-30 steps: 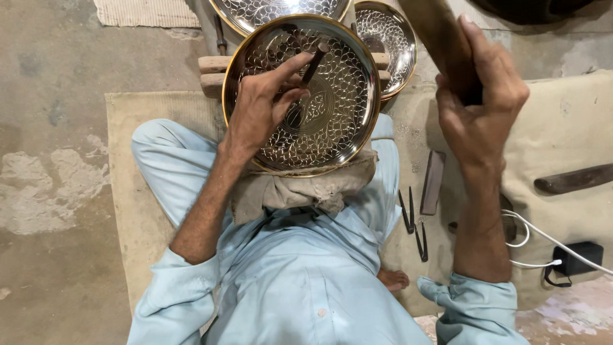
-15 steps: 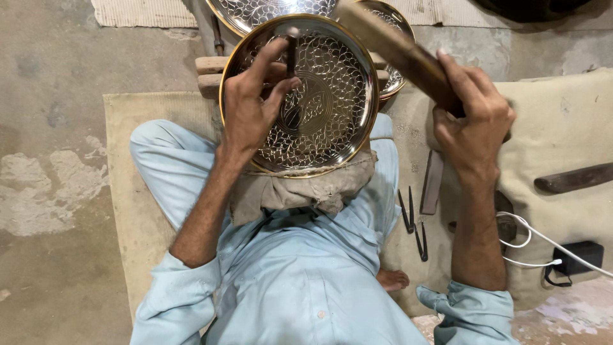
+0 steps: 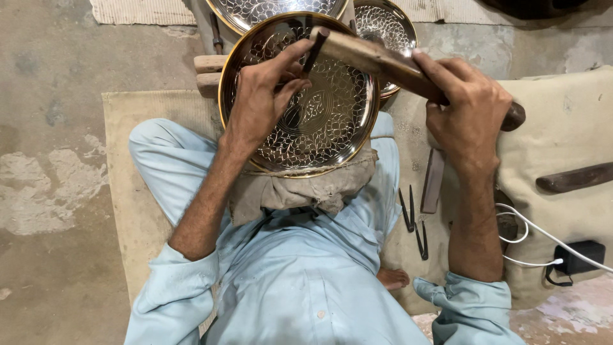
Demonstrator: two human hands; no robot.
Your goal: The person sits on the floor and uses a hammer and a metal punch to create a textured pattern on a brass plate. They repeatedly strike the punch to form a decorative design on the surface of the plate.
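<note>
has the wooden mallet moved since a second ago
Yes. The wooden mallet in the right hand has swung down and left, now meeting the chisel over the engraved plate.

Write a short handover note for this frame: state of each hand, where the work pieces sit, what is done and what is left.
Left hand: grip shut on a thin dark chisel, tip set on the engraved metal plate.
Right hand: grip shut on a wooden mallet, its head at the chisel's top.
The plate rests on a cloth pad on the lap; two more patterned plates lie behind it. Spare punches lie on the mat at the right.
Done: leaf pattern covers most of the plate face.
Left: cannot tell which areas remain unworked.
</note>
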